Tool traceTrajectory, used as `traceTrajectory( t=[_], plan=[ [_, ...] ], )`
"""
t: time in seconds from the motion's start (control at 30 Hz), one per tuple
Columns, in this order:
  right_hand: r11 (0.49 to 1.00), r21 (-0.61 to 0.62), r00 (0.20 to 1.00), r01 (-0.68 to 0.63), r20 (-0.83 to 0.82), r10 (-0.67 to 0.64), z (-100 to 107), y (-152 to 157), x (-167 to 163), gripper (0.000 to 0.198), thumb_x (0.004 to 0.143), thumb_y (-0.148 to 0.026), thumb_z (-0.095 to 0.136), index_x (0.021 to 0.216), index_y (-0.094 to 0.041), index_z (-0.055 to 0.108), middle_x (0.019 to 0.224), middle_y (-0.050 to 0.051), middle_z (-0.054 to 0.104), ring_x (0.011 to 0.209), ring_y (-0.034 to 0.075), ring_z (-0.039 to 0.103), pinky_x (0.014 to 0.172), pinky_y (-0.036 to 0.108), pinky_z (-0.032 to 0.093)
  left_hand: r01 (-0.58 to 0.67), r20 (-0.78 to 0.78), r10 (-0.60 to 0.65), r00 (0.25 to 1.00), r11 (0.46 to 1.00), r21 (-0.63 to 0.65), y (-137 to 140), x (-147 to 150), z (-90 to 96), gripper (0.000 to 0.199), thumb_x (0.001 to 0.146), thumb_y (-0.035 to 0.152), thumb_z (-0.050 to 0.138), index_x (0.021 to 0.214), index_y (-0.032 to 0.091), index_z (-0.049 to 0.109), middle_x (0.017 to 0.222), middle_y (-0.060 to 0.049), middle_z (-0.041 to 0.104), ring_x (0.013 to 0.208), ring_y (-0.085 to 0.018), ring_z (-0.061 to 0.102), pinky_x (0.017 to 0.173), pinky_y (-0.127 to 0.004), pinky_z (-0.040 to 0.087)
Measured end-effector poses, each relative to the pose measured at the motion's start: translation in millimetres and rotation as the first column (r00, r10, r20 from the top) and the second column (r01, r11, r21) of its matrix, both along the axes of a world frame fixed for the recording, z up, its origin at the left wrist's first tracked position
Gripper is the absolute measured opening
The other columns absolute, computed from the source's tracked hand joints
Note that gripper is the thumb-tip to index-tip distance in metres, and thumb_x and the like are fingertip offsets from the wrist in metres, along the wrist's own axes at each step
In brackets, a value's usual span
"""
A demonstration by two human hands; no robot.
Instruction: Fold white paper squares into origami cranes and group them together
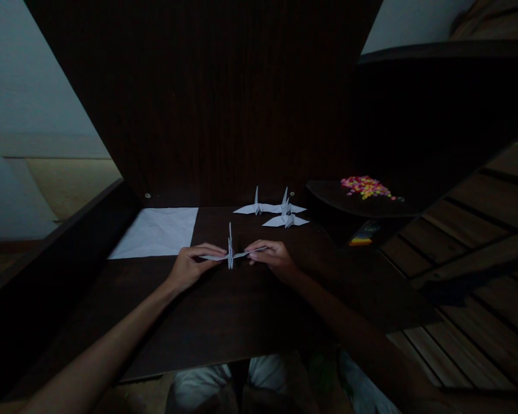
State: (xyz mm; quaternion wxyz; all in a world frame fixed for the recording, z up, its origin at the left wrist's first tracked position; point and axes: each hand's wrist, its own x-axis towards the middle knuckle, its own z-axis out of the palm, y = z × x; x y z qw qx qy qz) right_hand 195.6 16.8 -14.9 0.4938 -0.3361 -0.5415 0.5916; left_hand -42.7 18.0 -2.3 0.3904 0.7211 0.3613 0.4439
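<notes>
Bare forearms (116,351) come up from the lower left and lower right of the frame to two hands at the middle. Between them is a white paper crane (230,256), its thin folded body pointing up. At its left wing, the left hand (191,264) pinches the paper between thumb and fingers, close to the body; the right hand (275,259) pinches the other wing, fingers curled. Below, at the bottom of the frame, pale trousers (202,379) show past the edge of a dark table (190,328). Left of centre lies a flat white sheet (157,233). Just above and right of the hands, three folded cranes (287,219) stand close together, wings spread. Right of centre, a small dark shelf (328,195) bears a pile of pink, red and yellow bits (366,187). Wooden slats (479,345) fill the lower right, and a pale wall (26,86) the upper left
</notes>
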Motion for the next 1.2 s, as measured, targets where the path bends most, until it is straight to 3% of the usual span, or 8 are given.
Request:
traceTrajectory(
  t=[0.17,0.33,0.43,0.53,0.63,0.87,1.0,1.2],
  plan=[
    [0.995,0.102,1.0,0.011,0.016,-0.013,1,-1,-1,0.016,0.064,-0.027,0.079,0.075,-0.018,0.073,0.089,0.005,0.07,0.084,0.018,0.064,0.075,0.031,0.051,-0.088,-0.12,0.128,0.984,0.951,0.296,0,1,-1.0,0.009,0.075,0.022,0.068,0.08,0.021,0.076,0.101,-0.009,0.07,0.095,-0.024,0.062,0.086,-0.042,0.047],
    [0.977,0.203,0.997,0.071,0.022,-0.077,1,-3,-5,0.017,0.062,-0.027,0.08,0.074,-0.018,0.072,0.088,0.006,0.07,0.086,0.019,0.065,0.078,0.034,0.051,-0.171,-0.221,0.295,0.93,0.876,0.452,-2,4,-1.3,0.016,0.077,0.017,0.061,0.085,0.022,0.074,0.107,-0.007,0.066,0.102,-0.025,0.055,0.092,-0.045,0.041],
    [0.951,0.277,0.989,0.14,0.003,-0.146,0,-4,-6,0.015,0.064,-0.026,0.079,0.074,-0.018,0.071,0.088,0.007,0.069,0.087,0.02,0.065,0.08,0.035,0.052,-0.162,-0.256,0.307,0.917,0.871,0.464,-3,1,1.6,0.028,0.075,0.016,0.056,0.098,0.022,0.07,0.113,-0.007,0.063,0.109,-0.027,0.05,0.095,-0.047,0.038],
    [0.924,0.323,0.976,0.203,0.003,-0.216,1,-6,-8,0.014,0.065,-0.025,0.078,0.075,-0.018,0.071,0.09,0.007,0.068,0.089,0.02,0.064,0.081,0.035,0.053,-0.091,-0.275,0.225,0.935,0.899,0.428,-6,-2,5.6,0.04,0.073,0.022,0.055,0.112,0.022,0.063,0.119,-0.007,0.059,0.112,-0.029,0.047,0.097,-0.05,0.035],
    [0.919,0.333,0.971,0.212,0.03,-0.235,1,-9,-9,0.015,0.067,-0.024,0.077,0.079,-0.018,0.071,0.095,0.008,0.066,0.093,0.02,0.064,0.083,0.035,0.053,-0.105,-0.286,0.237,0.929,0.907,0.409,-8,1,6.2,0.031,0.078,0.03,0.058,0.106,0.021,0.064,0.116,-0.008,0.06,0.111,-0.028,0.048,0.096,-0.048,0.036],
    [0.924,0.374,0.965,0.083,0.2,-0.167,2,-17,-10,0.019,0.07,-0.028,0.074,0.086,-0.019,0.071,0.103,0.009,0.065,0.098,0.021,0.062,0.083,0.036,0.052,-0.223,-0.232,0.373,0.899,0.842,0.492,-7,16,-3.3,0.012,0.081,0.028,0.064,0.088,0.019,0.066,0.096,-0.006,0.065,0.097,-0.022,0.053,0.087,-0.039,0.043],
    [0.951,0.301,0.977,0.077,0.169,-0.132,2,-15,-12,0.018,0.071,-0.032,0.072,0.082,-0.019,0.07,0.101,0.009,0.065,0.097,0.021,0.062,0.082,0.035,0.051,-0.223,-0.212,0.387,0.898,0.812,0.539,-6,15,-2.4,0.007,0.081,0.024,0.064,0.085,0.019,0.067,0.092,-0.005,0.065,0.093,-0.021,0.055,0.083,-0.037,0.045],
    [0.992,-0.076,0.991,0.101,0.091,-0.094,-4,-3,-16,0.037,0.059,-0.033,0.079,0.088,-0.018,0.061,0.086,0.003,0.065,0.073,0.014,0.063,0.068,0.028,0.051,-0.212,-0.168,0.407,0.898,0.733,0.646,-10,15,0.1,0.004,0.081,0.019,0.065,0.083,0.019,0.068,0.09,-0.005,0.066,0.088,-0.019,0.058,0.079,-0.036,0.046]
  ],
)
